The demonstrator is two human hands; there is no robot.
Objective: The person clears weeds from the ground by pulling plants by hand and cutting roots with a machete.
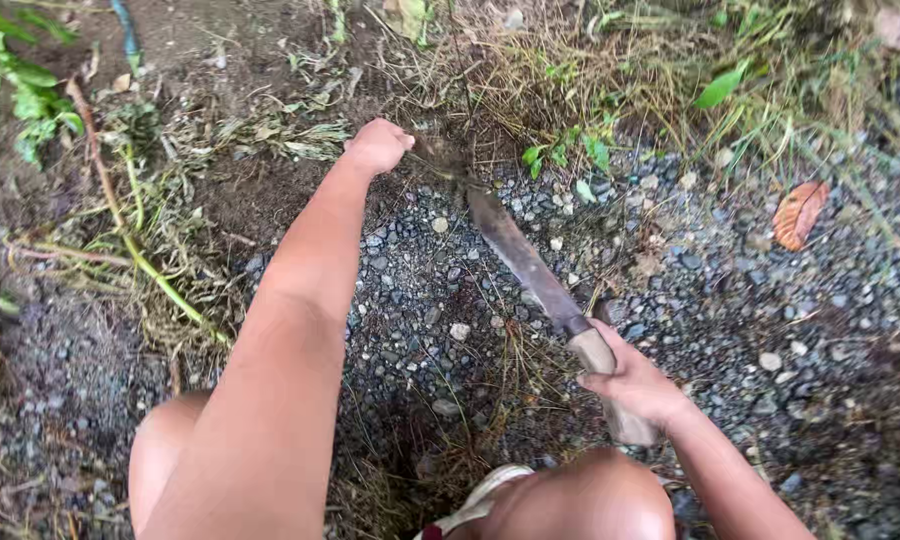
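Note:
My right hand grips the pale wooden handle of a long, dull machete. Its blade points up and left across the gravel, the tip reaching a clump of dry grass stems. My left hand is stretched forward, fist closed on those thin stems where soil meets gravel. Both forearms reach out from the bottom of the view, and my bare knees show at the lower edge.
Grey gravel covers the right and centre ground. Dark soil with cut grass and a long green stalk lies to the left. Tangled dry grass and green leaves line the top. An orange dead leaf rests at right.

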